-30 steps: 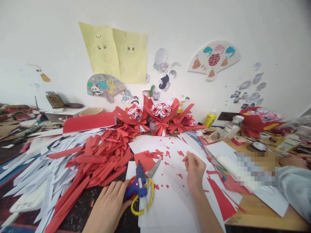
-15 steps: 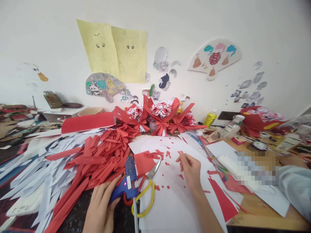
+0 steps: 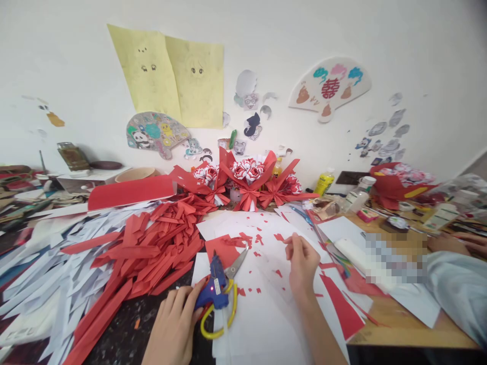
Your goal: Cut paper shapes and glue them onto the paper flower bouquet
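Observation:
My left hand (image 3: 177,314) is closed around the handle of a blue glue gun (image 3: 216,284), whose small red light is lit. Its nozzle points away from me, and a pale glue stick (image 3: 227,329) trails from the rear. Beneath the gun lie yellow-handled scissors (image 3: 235,306), blades apart, on white paper (image 3: 258,324) and beside a red sheet (image 3: 224,249). Over the paper, my right hand (image 3: 303,261) has its fingers curled into a pinch. A small red paper scrap (image 3: 279,236) is right by the fingertips; whether they grip anything is hidden.
Heaps of red folded strips (image 3: 160,243) and white strips (image 3: 87,253) cover the left side. Red-and-white paper bouquets (image 3: 248,172) stand against the wall. On the right, another person's sleeve (image 3: 456,289) and hands reach over the wooden table (image 3: 395,324), near bottles.
My left hand has brought the glue gun rightward, over the scissors' handles. My right hand has shifted slightly right, showing more of the red scrap. The view has turned a little.

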The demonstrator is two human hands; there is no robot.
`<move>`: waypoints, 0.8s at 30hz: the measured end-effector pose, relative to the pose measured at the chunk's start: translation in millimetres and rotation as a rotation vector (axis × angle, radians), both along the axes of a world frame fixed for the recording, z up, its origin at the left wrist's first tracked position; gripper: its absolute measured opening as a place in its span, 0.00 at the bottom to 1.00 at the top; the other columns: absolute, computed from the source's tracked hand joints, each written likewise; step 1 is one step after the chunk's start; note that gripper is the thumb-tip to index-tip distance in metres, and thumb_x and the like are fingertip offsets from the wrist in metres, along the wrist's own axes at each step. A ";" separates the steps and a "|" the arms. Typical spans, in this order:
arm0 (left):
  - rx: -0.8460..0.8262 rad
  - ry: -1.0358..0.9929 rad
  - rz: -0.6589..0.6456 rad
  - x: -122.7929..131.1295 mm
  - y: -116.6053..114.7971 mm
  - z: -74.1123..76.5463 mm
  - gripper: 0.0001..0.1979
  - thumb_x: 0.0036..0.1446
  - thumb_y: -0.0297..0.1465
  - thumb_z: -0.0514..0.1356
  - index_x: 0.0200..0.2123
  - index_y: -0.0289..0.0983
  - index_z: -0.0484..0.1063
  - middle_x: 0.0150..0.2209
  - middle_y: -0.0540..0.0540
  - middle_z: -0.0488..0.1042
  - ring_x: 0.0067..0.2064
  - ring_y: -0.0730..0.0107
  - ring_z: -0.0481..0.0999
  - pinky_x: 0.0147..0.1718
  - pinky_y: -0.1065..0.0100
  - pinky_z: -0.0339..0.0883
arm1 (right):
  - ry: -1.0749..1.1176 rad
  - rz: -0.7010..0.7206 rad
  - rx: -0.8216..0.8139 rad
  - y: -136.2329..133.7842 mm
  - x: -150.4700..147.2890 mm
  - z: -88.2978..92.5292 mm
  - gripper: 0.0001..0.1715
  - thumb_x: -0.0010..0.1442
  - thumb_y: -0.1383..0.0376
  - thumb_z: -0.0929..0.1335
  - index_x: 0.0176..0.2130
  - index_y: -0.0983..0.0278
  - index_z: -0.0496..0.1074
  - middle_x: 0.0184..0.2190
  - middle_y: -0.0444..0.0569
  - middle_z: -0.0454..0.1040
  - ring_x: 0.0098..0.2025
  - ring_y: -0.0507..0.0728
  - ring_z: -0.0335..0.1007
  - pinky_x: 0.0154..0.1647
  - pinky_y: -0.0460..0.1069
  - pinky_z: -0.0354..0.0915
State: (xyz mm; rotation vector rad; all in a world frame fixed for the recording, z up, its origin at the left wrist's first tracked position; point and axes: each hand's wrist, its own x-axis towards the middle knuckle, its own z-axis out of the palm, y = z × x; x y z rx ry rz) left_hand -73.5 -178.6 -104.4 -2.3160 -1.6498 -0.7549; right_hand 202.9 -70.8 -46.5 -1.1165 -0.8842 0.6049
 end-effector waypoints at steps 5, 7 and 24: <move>-0.026 0.060 0.023 -2.5 2.6 4.3 0.24 0.64 0.40 0.55 0.62 0.45 0.61 0.46 0.45 0.75 0.44 0.60 0.74 0.41 0.63 0.69 | 0.178 -0.043 0.075 2.1 2.9 1.6 0.13 0.61 0.58 0.66 0.29 0.64 0.70 0.17 0.38 0.58 0.22 0.49 0.52 0.23 0.44 0.51; -0.030 0.098 0.033 -3.9 2.5 5.6 0.24 0.63 0.42 0.56 0.61 0.46 0.62 0.47 0.46 0.76 0.45 0.60 0.74 0.42 0.62 0.68 | 0.150 0.018 0.047 1.9 2.3 1.1 0.12 0.61 0.57 0.67 0.31 0.63 0.70 0.18 0.38 0.58 0.23 0.49 0.53 0.23 0.44 0.51; 0.136 -0.108 -0.002 36.0 47.2 146.4 0.13 0.68 0.37 0.49 0.47 0.41 0.70 0.43 0.46 0.78 0.45 0.59 0.76 0.43 0.60 0.63 | 0.071 -0.041 0.165 -1.2 10.8 22.6 0.11 0.59 0.58 0.66 0.38 0.63 0.69 0.20 0.38 0.65 0.19 0.48 0.54 0.20 0.44 0.53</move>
